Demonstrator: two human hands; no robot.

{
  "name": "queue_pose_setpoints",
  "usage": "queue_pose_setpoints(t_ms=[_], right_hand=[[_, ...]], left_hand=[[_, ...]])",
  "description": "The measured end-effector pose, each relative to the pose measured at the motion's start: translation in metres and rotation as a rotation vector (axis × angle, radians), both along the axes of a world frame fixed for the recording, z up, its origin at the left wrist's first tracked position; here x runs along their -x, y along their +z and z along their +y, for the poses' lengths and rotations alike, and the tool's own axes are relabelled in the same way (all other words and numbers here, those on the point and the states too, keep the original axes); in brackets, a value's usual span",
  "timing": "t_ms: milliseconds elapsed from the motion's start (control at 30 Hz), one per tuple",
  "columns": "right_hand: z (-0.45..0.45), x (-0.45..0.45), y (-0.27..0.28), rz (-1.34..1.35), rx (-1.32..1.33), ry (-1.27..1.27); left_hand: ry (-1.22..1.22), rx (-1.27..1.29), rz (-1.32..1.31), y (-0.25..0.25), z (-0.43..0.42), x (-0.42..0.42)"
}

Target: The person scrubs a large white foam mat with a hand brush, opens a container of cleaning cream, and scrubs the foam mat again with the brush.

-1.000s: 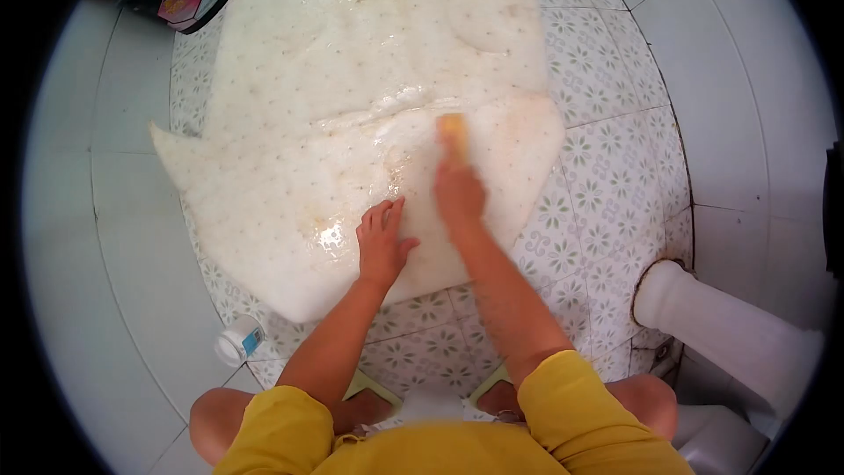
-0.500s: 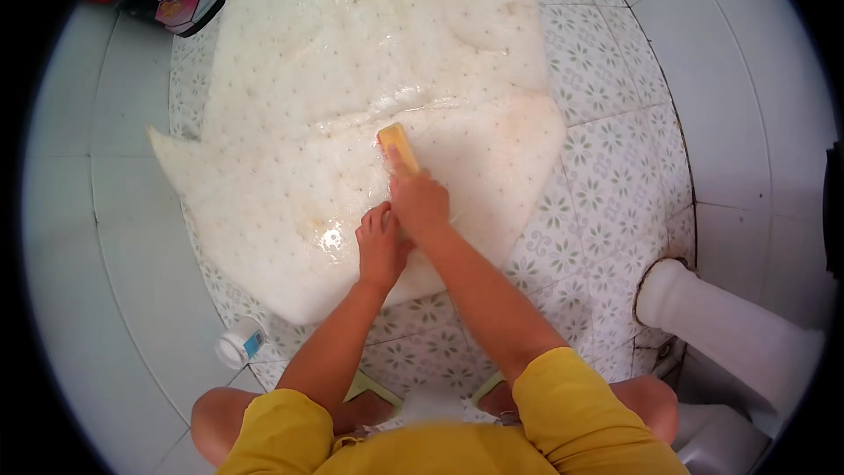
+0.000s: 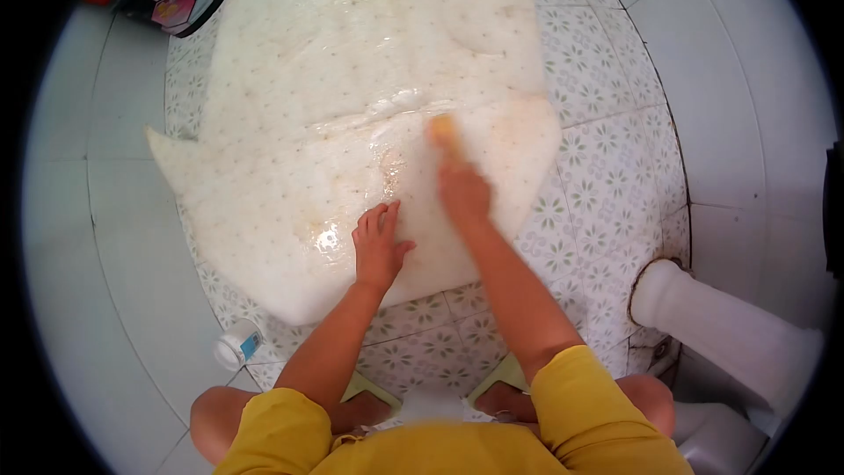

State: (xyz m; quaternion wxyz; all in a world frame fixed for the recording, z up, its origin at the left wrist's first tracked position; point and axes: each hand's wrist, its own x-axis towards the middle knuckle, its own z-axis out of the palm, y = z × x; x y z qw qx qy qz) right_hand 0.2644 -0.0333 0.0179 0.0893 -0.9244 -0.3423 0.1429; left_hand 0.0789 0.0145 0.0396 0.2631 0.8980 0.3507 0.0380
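A large wet cream sheet [image 3: 281, 185], dotted with small marks, lies spread over the floor; it looks like a mat or padded cover. My right hand [image 3: 464, 192] is wrapped round a yellow scrub brush [image 3: 445, 134], both smeared by motion over the sheet's right half. The underside of the brush is hidden. Resting on the near part of the sheet, my left hand [image 3: 378, 246] holds nothing, its fingers spread. Wet shiny patches and a brownish streak show beside that hand.
Patterned floor tiles [image 3: 607, 158] border the sheet. A white tub [image 3: 237, 345] with a blue label lies at the near left. White pipe-like pedestal [image 3: 703, 308] stands at the right. A dark container with a pink label [image 3: 173, 9] is at the far left.
My right hand has swung to the right with the brush, away from my left hand. The left hand stays in place, its thumb now in sight.
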Motion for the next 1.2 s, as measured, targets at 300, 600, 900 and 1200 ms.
queue_pose_setpoints(t_ms=[300,600,900,1200], right_hand=[[0.019,0.062,0.012,0.087,-0.07,0.113],[-0.011,-0.021,0.023,0.103,-0.163,-0.129],[0.069,0.001,0.009,0.178,-0.096,-0.054],[0.083,-0.005,0.022,0.294,-0.197,0.08]], left_hand=[[-0.02,-0.036,0.019,-0.003,-0.001,0.001],[0.03,0.018,-0.037,0.003,0.0,0.0],[0.086,0.06,-0.02,0.0,-0.003,-0.005],[0.142,0.03,-0.104,0.008,-0.006,-0.01]])
